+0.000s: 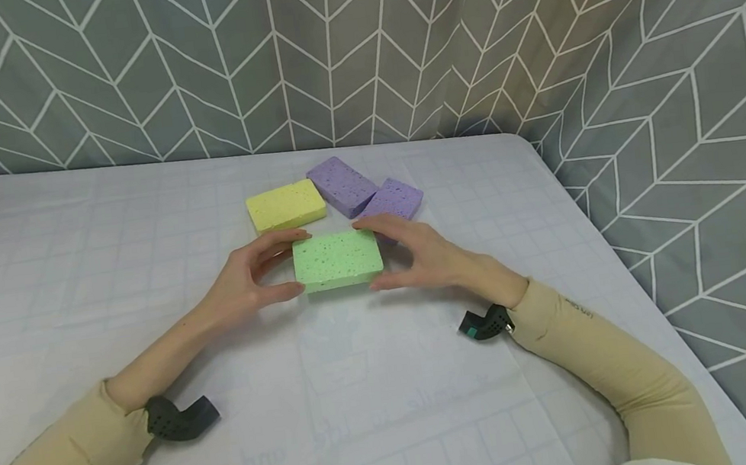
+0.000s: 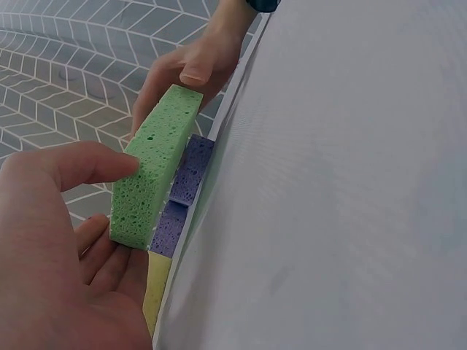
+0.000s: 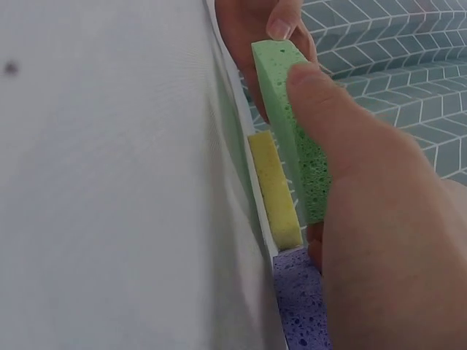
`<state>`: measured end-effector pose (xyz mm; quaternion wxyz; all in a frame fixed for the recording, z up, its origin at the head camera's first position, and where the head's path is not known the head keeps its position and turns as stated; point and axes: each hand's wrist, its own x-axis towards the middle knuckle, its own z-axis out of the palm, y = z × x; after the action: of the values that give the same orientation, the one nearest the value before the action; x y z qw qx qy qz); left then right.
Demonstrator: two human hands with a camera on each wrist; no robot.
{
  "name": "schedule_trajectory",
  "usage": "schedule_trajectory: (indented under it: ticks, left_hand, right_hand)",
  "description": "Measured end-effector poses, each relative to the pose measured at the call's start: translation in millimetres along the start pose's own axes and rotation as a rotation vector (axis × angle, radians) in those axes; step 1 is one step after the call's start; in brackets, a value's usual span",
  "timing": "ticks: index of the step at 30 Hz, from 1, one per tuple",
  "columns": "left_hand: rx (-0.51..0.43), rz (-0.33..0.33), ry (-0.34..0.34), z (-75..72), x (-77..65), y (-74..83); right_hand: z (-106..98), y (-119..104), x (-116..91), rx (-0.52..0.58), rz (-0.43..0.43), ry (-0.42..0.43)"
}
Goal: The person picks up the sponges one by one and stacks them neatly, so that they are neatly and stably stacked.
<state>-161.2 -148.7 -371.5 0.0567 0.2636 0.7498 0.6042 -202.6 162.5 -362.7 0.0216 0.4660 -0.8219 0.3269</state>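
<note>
Between both hands is a green sponge [image 1: 338,259], a thick porous block held level above the white-covered table. My left hand [image 1: 250,277] grips its left end, thumb at the near edge and fingers at the far edge. In the same way my right hand [image 1: 431,255] holds the right end. The left wrist view shows the thumb against the near side of the green sponge [image 2: 149,175]. Just beyond lie a yellow sponge [image 1: 285,205] and two purple sponges [image 1: 342,186], the right purple sponge [image 1: 395,198] partly behind my right hand.
A white cloth with a faint grid and printed letters covers the table [image 1: 336,390]. Behind it and along the right hangs a grey curtain [image 1: 298,57] with white chevron lines. Black wrist devices [image 1: 180,418] sit at both sleeve cuffs.
</note>
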Motion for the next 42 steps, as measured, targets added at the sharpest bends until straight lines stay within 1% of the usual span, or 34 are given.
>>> schedule_trajectory:
  ticks: [3, 8, 11, 18, 25, 31, 38, 42]
  left_hand:
    - [-0.003, -0.002, -0.003, -0.3, -0.1, 0.3]
    - [-0.004, -0.002, -0.006, -0.6, 0.3, 0.8]
    - [-0.009, 0.000, -0.006, -1.0, 0.7, 0.7]
    - [-0.006, -0.017, -0.006, -1.7, 0.9, 0.1]
    - [0.012, -0.022, -0.009, -2.8, 0.1, -0.4]
    - [0.059, -0.051, -0.022, -3.7, -3.0, -2.8]
    - [0.058, -0.103, -0.048, -4.9, -6.2, -5.1]
    - [0.076, -0.112, -0.058, -5.4, -7.6, -5.6]
  right_hand:
    - [0, 4, -1, -0.024, -0.023, 0.015]
    - [6, 6, 0, 0.101, -0.034, 0.090]
    - [8, 4, 0, 0.160, -0.022, 0.111]
    - [10, 1, -1, 0.197, 0.029, 0.109]
    - [13, 0, -2, 0.240, 0.051, 0.107]
    - [15, 0, -2, 0.275, 0.079, 0.090]
    - [16, -2, -4, 0.285, 0.110, 0.081]
    - [16, -3, -4, 0.278, 0.115, 0.073]
